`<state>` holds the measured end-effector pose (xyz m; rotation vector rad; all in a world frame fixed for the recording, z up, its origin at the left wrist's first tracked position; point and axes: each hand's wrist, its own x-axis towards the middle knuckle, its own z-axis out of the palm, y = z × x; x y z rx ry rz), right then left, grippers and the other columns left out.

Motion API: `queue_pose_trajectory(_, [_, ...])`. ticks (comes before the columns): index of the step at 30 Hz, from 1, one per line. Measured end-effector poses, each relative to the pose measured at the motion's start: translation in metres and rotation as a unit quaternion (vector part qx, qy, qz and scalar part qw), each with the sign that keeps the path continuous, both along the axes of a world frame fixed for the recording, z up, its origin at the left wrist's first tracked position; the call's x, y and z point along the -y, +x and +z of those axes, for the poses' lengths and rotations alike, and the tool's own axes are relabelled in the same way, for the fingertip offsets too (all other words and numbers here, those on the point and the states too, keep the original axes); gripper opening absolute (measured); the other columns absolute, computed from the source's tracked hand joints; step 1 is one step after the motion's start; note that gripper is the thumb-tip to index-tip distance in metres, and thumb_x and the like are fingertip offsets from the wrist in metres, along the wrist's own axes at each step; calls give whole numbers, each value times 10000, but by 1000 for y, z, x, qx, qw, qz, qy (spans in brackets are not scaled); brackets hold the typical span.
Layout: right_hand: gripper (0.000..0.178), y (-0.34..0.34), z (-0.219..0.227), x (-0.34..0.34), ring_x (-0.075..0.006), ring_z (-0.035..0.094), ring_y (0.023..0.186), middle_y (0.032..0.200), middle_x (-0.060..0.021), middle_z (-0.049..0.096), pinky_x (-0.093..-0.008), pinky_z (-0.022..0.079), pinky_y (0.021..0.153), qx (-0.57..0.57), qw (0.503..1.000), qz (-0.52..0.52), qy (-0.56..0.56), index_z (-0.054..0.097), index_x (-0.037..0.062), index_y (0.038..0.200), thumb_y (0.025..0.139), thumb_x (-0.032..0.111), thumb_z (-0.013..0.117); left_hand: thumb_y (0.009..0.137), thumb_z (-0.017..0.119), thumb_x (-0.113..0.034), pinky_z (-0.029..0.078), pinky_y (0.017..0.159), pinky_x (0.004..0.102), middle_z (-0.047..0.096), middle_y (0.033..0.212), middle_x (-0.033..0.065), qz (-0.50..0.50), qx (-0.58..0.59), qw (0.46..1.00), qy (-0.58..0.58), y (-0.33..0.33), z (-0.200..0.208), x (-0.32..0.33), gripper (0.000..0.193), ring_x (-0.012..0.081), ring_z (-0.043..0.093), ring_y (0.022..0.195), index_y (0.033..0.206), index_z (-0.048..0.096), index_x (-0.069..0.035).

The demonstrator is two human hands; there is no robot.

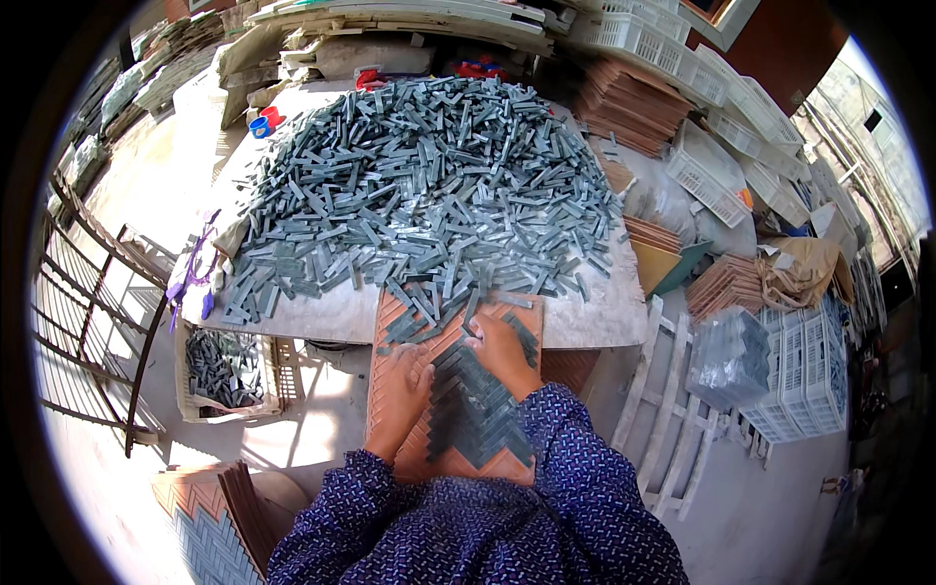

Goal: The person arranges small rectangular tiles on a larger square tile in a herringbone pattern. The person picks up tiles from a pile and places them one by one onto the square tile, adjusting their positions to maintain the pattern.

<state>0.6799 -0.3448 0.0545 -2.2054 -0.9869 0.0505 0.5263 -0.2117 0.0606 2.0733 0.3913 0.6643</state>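
Note:
An orange template board with a herringbone pattern lies in front of me, its far end resting on the table. Grey stone strips fill much of its middle in a zigzag. My left hand is over the board's left side, fingers curled together; anything in them is hidden. Near the board's far part, my right hand has its thumb and fingers pinched beside the strips. What it grips is too small to make out. Loose strips lie across the board's far edge, below a large heap of strips.
The heap covers most of the pale table. A crate of strips stands below left, near a metal rack. Filled boards lean at lower left. White crates, a wooden pallet and stacked boards stand right.

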Motion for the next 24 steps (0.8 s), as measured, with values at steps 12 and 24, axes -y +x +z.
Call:
queue_pose_trajectory(12, [206,1,-7,-5,-362,628,820,850,-167,638,-458,491,669,-42,992,-76,-86,599,33,857,722,115,731,810,621,-28,500,675,308,611,973,126,69,-15,995,-73,-71,-1,-21,163,243,619,809,971,638,-9])
queue_pose_trajectory(24, [198,29,3,0,-292,654,762,794,-138,668,-371,490,646,-126,987,-22,-94,634,50,896,729,101,728,797,593,10,489,669,286,614,929,119,76,-17,993,-91,-82,-8,-28,160,210,613,783,953,630,10])
